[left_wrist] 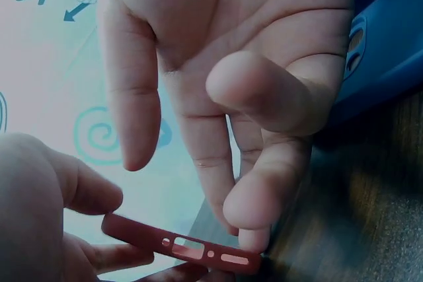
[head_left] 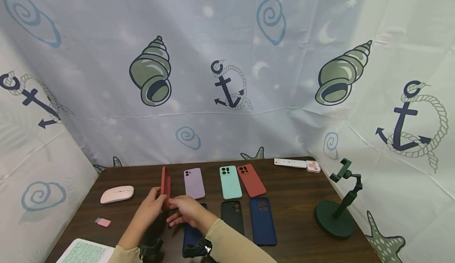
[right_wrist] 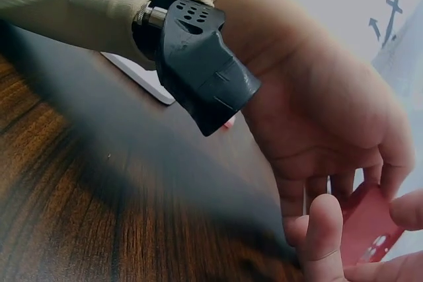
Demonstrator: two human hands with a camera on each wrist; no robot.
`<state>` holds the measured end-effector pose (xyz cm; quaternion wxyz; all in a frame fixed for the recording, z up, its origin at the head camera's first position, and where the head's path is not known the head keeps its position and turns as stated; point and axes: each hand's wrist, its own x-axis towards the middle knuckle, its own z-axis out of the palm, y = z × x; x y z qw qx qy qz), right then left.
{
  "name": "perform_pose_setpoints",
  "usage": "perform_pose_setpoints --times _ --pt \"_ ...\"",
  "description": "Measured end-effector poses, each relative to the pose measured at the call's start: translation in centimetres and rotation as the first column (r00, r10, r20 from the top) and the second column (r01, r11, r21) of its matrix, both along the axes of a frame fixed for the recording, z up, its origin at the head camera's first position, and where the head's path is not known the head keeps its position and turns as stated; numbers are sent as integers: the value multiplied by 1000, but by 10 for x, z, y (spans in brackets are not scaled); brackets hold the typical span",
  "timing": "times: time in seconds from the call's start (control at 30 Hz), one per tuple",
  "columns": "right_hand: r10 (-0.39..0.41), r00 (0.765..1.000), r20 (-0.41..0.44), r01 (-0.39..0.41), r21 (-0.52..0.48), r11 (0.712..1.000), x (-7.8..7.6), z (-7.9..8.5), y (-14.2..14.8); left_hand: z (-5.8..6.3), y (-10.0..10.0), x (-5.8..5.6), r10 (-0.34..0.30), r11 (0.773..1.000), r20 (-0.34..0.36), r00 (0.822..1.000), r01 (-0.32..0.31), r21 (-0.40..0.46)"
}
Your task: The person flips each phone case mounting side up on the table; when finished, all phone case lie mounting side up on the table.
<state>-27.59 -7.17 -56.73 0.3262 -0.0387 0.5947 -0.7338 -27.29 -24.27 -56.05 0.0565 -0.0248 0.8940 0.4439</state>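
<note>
In the head view a red phone case (head_left: 165, 186) stands on edge, off to the left. My left hand (head_left: 151, 207) pinches it, thumb on one side and fingers on the other; the left wrist view shows that thumb (left_wrist: 92, 189) at the rim with port cutouts (left_wrist: 188, 247). My right hand (head_left: 192, 211) reaches in from the right, fingertips at the case's near end, thumb apart from it. Seen from the right wrist, the case (right_wrist: 371, 226) lies beyond the right hand's fingers (right_wrist: 294, 193). A dark blue case (head_left: 192, 235) lies partly hidden beneath the right wrist.
Further cases lie flat: lilac (head_left: 194, 183), mint (head_left: 230, 183), red (head_left: 251, 181), black (head_left: 232, 215) and blue (head_left: 263, 221). A mouse (head_left: 117, 194), pink USB stick (head_left: 104, 222) and keyboard (head_left: 85, 252) are left. A remote (head_left: 289, 163) and green stand (head_left: 334, 219) are right.
</note>
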Motion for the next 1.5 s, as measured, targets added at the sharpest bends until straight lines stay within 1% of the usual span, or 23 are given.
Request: perform_pose_setpoints --times 0.13,0.23,0.3,0.33,0.43,0.5,0.57,0.6,0.7,0.77,0.83,0.9,1.0,1.1,1.17,1.23,1.3,1.4,1.5 --pt "10 1000 2 -10 6 1000 1 2 -1 1 -1 0 5 998 17 1000 -6 62" --pt "2 1000 6 -2 10 1000 2 4 -1 0 -2 -1 9 996 25 1000 -11 91" --pt "2 1000 5 -2 14 1000 3 4 -1 0 -3 -1 -2 996 24 1000 -1 90" --pt "0 1000 6 0 15 1000 3 4 -1 0 -4 -2 -7 997 19 1000 6 74" --pt "10 1000 4 -10 25 1000 3 5 -2 -2 -6 -3 -27 999 -12 1000 26 -19" --pt "17 1000 3 -17 35 999 3 6 -1 -3 -7 -3 -41 996 -34 999 39 -80" --pt "27 1000 7 -27 41 999 4 7 -1 -5 -8 -4 -57 992 -63 996 50 -113" --pt "31 1000 8 -31 43 999 4 7 -1 -6 -8 -4 -64 992 -77 995 55 -117" --pt "42 999 8 -42 47 998 5 8 -1 -9 -10 -8 -93 993 -123 988 82 -86" --pt "47 999 13 -48 47 998 5 9 0 -11 -10 -9 -103 992 -141 985 91 -85" --pt "51 999 18 -52 45 998 6 9 0 -12 -11 -9 -104 992 -137 985 92 -89" --pt "53 998 30 -54 37 998 6 10 1 -13 -12 -8 -94 989 -119 988 79 -126" --pt "51 998 41 -52 30 998 6 10 2 -15 -14 -8 -83 976 -94 992 62 -209" --pt "50 998 42 -51 27 998 7 10 2 -15 -15 -7 -97 951 -115 989 58 -304" --pt "49 998 37 -50 29 998 7 10 2 -16 -15 -5 -110 933 -145 983 52 -357" --pt "51 998 30 -52 29 998 7 10 2 -16 -16 -4 -113 921 -167 979 41 -387" --pt "53 998 25 -53 31 998 7 10 1 -16 -16 -2 -110 915 -177 978 30 -403" --pt "53 998 22 -54 34 998 7 10 2 -17 -18 -1 -97 910 -169 981 19 -414" --pt "53 998 20 -53 37 998 8 11 3 -17 -18 -1 -88 904 -137 987 21 -428"
